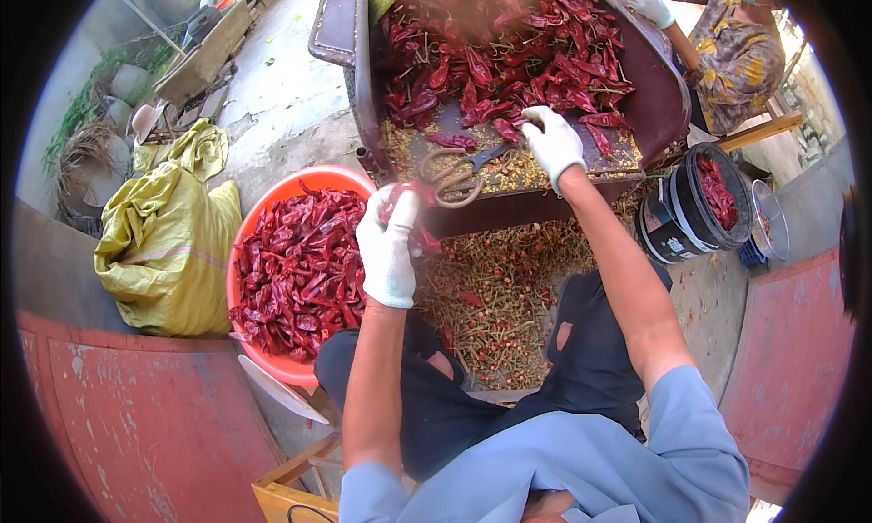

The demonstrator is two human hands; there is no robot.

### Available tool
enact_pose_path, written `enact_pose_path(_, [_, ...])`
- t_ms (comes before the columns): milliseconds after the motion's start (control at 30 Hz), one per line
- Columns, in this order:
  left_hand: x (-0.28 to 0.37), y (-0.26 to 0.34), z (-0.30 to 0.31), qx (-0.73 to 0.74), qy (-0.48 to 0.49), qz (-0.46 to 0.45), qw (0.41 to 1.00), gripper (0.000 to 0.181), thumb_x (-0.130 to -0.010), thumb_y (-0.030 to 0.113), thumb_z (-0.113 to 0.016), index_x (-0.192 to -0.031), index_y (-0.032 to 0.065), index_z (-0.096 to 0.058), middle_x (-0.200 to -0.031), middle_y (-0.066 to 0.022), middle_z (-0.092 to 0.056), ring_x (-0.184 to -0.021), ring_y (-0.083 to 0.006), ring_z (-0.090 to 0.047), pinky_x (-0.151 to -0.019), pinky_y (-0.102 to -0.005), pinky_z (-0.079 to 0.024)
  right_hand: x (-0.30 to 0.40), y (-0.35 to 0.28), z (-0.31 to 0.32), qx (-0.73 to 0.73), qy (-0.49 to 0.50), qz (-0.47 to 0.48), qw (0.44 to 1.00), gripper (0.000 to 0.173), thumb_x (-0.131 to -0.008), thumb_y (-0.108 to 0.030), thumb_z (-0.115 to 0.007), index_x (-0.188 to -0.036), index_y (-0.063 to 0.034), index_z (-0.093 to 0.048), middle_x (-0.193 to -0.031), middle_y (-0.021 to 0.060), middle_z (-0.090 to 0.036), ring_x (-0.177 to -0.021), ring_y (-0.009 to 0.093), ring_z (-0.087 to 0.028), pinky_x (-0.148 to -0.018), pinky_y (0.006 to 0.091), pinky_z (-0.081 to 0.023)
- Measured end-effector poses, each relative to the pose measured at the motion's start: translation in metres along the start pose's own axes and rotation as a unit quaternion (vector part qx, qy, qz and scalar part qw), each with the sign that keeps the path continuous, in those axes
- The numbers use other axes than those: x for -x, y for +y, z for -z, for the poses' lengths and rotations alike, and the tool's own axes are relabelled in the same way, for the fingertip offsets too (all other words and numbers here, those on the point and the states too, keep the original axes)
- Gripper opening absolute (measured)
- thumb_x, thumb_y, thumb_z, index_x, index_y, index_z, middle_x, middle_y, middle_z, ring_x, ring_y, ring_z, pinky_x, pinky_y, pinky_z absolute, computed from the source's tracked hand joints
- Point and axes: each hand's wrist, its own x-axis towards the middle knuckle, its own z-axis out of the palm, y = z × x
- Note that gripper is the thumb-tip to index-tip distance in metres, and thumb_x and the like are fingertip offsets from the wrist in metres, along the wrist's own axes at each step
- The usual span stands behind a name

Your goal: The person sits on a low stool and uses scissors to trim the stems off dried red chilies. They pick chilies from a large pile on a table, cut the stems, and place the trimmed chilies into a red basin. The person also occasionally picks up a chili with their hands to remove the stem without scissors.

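Observation:
My left hand (392, 244), in a white knit glove, is closed on dried red chili peppers (421, 206), partly blurred, above the right rim of an orange-red plastic basin (246, 305) heaped with chilies. My right hand (550, 141), also gloved, reaches to the front edge of a large pile of dried chilies (477, 67) on a dark upholstered seat (637, 80). Its fingertips are at a chili (505, 129); whether they grip it cannot be told. Scissors (466, 172) with tan handles lie on the seat between my hands, among scattered yellow seeds.
Stems and caps (497, 305) cover the floor between my legs. At the right stand a black bucket (681, 203) with chilies and a clear container (770, 220). A yellow woven sack (160, 257) stands at the left. Another person (736, 60) with a gloved hand works at the upper right.

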Motion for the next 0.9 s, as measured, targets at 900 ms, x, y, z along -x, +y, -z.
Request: enact_pose_path(900, [-0.003, -0.003, -0.026, -0.036, -0.089, 0.004, 0.995, 0.051, -0.089, 0.015, -0.072, -0.134, -0.0025, -0.055, -0.093, -0.0029, -0.066, -0.072, -0.0069, -0.059, -0.067, -0.0214, -0.05, 0.105, -0.06, -0.003, -0.513, -0.378, -0.187, 0.747, 0.017, -0.098, -0.02, -0.058, -0.109, -0.0068, -0.06, -0.09, 0.0025, -0.065, -0.076, 0.013, -0.063, -0.067, 0.0261, -0.052])
